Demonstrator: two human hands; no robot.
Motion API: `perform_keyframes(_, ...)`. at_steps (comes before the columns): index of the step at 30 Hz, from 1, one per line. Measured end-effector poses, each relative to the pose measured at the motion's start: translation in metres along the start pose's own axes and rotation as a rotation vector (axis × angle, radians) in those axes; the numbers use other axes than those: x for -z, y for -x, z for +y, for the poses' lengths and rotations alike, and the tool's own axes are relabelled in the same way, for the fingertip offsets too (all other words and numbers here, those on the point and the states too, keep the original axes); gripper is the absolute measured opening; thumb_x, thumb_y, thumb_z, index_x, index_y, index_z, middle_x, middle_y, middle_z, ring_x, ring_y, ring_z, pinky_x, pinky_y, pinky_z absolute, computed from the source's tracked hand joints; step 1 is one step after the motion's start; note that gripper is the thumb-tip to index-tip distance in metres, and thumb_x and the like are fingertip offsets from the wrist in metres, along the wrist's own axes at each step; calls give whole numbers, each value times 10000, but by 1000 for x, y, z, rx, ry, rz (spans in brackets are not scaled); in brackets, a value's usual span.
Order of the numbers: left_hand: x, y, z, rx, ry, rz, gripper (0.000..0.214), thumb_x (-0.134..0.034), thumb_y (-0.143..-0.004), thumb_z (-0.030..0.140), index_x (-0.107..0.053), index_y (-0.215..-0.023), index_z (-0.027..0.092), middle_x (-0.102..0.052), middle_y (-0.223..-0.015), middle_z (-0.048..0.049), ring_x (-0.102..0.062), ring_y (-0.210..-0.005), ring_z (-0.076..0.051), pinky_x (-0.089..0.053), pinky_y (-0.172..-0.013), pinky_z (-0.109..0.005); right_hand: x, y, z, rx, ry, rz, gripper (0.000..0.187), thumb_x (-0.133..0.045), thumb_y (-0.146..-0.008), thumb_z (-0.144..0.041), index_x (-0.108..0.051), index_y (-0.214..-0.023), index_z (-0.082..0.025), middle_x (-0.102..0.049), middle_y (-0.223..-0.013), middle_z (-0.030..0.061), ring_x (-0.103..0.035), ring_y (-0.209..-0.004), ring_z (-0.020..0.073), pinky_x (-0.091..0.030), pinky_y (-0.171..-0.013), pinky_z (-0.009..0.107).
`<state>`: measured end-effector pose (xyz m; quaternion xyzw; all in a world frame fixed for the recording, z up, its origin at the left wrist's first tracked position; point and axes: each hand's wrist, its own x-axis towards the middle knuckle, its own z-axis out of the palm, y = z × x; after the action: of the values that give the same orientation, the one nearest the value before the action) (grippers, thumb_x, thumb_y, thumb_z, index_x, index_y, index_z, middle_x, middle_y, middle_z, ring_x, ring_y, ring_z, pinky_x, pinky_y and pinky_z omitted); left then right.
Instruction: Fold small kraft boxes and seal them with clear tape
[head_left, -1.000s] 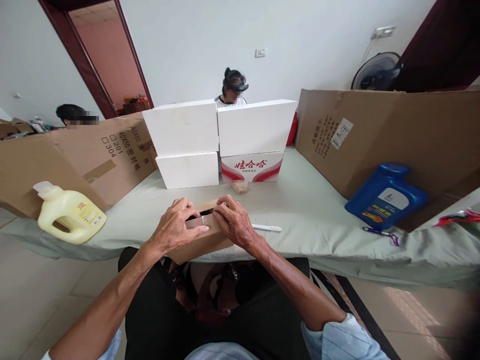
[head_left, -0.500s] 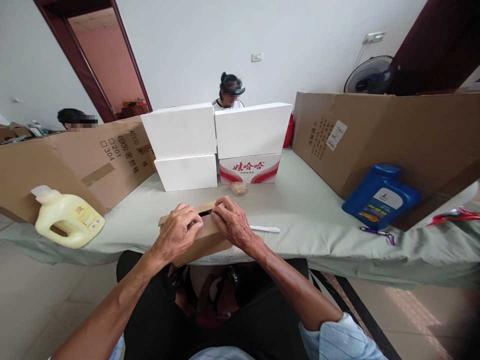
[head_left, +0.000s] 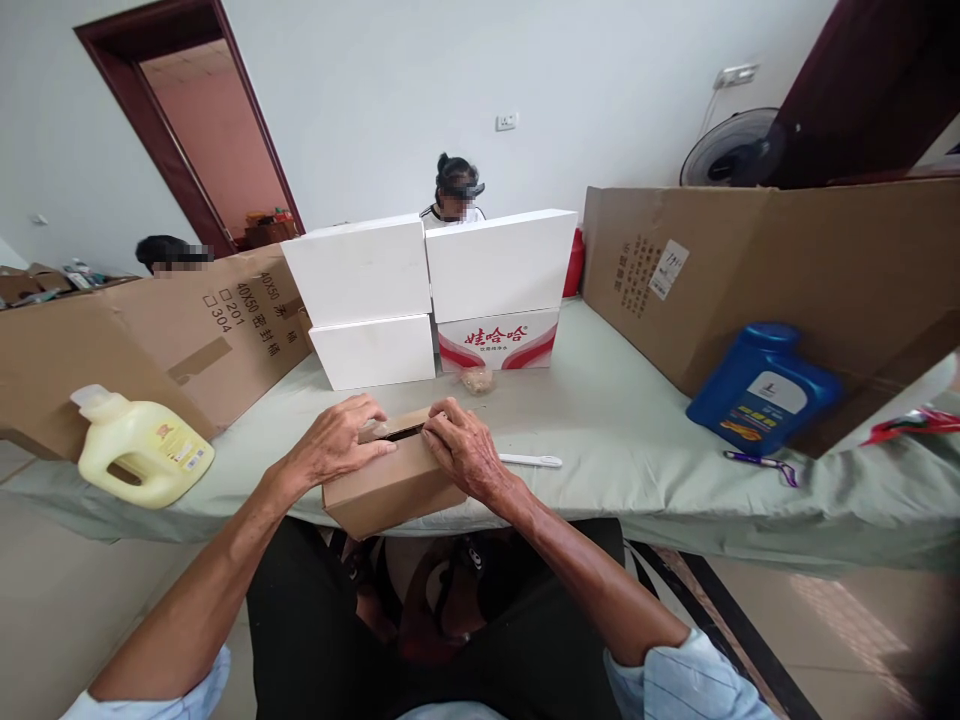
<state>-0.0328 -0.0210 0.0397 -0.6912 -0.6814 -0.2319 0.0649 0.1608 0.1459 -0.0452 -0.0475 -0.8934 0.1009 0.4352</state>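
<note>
A small brown cardboard box (head_left: pixel 397 494) stands at the front edge of the cloth-covered table, with a dark gap between its top flaps. My left hand (head_left: pixel 336 442) grips its left top side, thumb laid along the near flap and fingers over the far side. At the right end of the gap, my right hand (head_left: pixel 466 448) pinches the top edge with curled fingers. The box's contents are hidden. Just right of that hand lies a slim white plastic-handled item (head_left: pixel 531 461). A crumpled clear plastic bundle (head_left: pixel 478 380) sits behind the box.
White boxes (head_left: pixel 367 270) are stacked at the back, beside a red-and-white printed carton (head_left: pixel 496 340). Large cardboard panels (head_left: pixel 675 290) flank the table. A yellow jug (head_left: pixel 150 450) stands left, a blue bottle (head_left: pixel 765 390) and purple razor-like item (head_left: pixel 761 463) right. Two people are beyond.
My left hand has shifted left along the box's top, with its fingers spread wider, and more of the gap shows. My right hand keeps its place on the edge. The view has shifted slightly.
</note>
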Motion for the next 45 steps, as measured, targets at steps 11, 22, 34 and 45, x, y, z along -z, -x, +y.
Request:
perform_keyframes(11, -8, -13, 4, 64, 115, -124, 142, -588, -957, 230, -685, -853, 225, -742, -917, -34, -668, -837, -211, -479, -786, -345, 1, 0, 0, 2, -5, -15, 212, -514, -1143, -229, -665, -995, -224, -671, -1140, 75, -595, -866, 177, -444, -824, 335)
perform_keyframes(22, -5, -17, 4, 94, 136, -57, 181, -523, -953, 274, -570, -783, 236, -668, -779, -13, -593, -728, -195, -431, -702, -330, 3, 2, -4, 9, -3, -6, 207, -498, -1149, -234, -643, -1002, -228, -679, -1163, 76, -587, -852, 176, -441, -820, 336)
perform_keyframes(34, -3, -20, -7, 206, 225, 131, 193, -559, -917, 336, -607, -767, 225, -612, -699, 9, -513, -652, -161, -406, -657, -316, 5, 5, -6, 12, -33, -24, 223, -480, -1153, -230, -649, -1007, -234, -682, -1146, 78, -609, -907, 184, -441, -846, 342)
perform_keyframes(45, 12, -13, -11, 189, 199, -24, 274, -818, -776, 440, -698, -890, 221, -753, -997, -51, -671, -894, -234, -530, -778, -351, 4, 5, -6, 2, -26, -16, 234, -476, -1155, -240, -658, -1009, -237, -682, -1141, 78, -609, -899, 188, -448, -833, 346)
